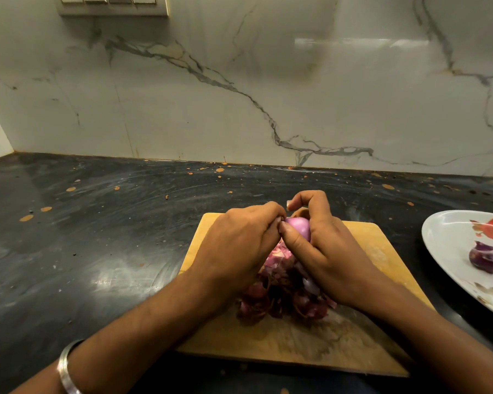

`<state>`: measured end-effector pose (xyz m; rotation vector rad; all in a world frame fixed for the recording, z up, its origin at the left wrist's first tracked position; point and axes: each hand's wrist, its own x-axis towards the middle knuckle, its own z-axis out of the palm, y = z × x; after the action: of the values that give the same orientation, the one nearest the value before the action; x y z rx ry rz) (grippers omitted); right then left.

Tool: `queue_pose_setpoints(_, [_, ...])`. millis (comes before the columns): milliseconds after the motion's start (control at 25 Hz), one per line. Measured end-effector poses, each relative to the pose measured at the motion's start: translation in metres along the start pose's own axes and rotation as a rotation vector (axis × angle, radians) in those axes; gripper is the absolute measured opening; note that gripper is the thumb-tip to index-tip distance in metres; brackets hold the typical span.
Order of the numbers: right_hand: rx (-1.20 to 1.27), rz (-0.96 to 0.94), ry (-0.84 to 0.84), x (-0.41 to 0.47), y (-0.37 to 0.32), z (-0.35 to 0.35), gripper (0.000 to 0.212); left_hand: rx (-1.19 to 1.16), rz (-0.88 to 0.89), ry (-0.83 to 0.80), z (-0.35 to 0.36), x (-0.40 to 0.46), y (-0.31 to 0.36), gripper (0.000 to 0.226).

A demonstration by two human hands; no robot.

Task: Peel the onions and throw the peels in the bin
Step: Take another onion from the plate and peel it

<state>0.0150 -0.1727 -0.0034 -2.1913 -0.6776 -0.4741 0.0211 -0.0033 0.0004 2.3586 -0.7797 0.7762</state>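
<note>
Fingers of the right hand [322,243] curl round a pink onion [298,227] just below frame centre, steadying it, while the left hand [239,237] pinches at its tip, seemingly to strip skin. Both work above the cutting board [382,251] so peels [282,297] gather in one heap. Another onion [487,257] waits on the plate [444,231] at right; no bin shows.
</note>
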Motion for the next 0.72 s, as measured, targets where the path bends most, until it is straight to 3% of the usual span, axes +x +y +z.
queue_pose_setpoints(160, [0.008,-0.040,-0.012,0.000,-0.001,0.001,0.023,-0.339,-0.186,0.059,0.005,-0.003,0.002,0.018])
queue_pose_setpoints(560, [-0.011,-0.113,0.008,-0.003,0.000,0.006,0.024,-0.592,-0.384,0.030,0.010,-0.005,0.000,0.019])
queue_pose_setpoints(720, [-0.023,-0.169,0.033,-0.002,-0.001,0.004,0.024,-0.859,-0.496,-0.023,0.013,-0.004,0.001,0.024])
